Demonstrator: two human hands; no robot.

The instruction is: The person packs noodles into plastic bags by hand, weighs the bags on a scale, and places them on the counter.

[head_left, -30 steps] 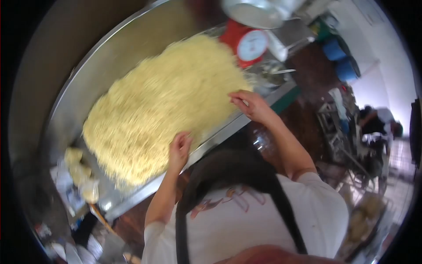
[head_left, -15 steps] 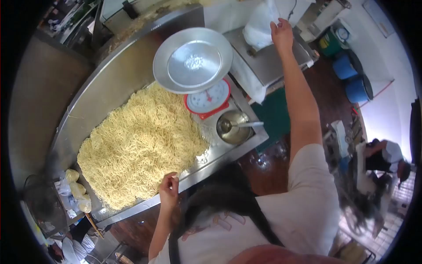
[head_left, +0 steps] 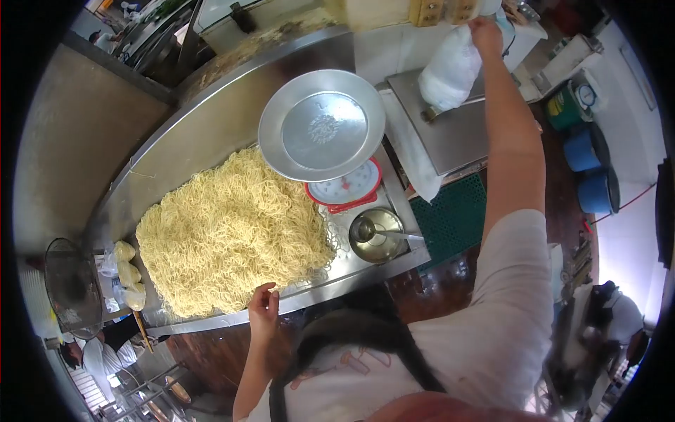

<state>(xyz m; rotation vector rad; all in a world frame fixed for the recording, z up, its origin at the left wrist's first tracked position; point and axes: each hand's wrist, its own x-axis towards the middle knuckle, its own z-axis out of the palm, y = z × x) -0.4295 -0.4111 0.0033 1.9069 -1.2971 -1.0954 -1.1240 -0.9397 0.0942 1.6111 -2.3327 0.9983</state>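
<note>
Up at the top right, my right hand (head_left: 486,35) is closed on the upper end of a white plastic bag (head_left: 450,70), which stands over a steel surface. My left hand (head_left: 264,309) hovers by the front edge of the steel counter, close to a large heap of yellow noodles (head_left: 232,232). Its fingers are loosely bent, thumb and forefinger apart, and nothing shows between them. Behind the noodles stands a red dial scale (head_left: 344,188) carrying a wide metal pan (head_left: 322,130). A metal bowl (head_left: 383,250) with a ladle (head_left: 397,235) in it sits at the counter's right end.
Several bagged yellow portions (head_left: 129,274) lie left of the noodles, beside a round mesh strainer (head_left: 72,285). A green mat (head_left: 450,218) lies on the floor to the right. Blue bins (head_left: 596,190) line the wall. Other people are at lower left (head_left: 105,359) and lower right (head_left: 622,320).
My right hand has come onto the top of the white plastic bag and now grips it. My left hand stays near the counter edge. The view has shifted, so the counter sits a little lower.
</note>
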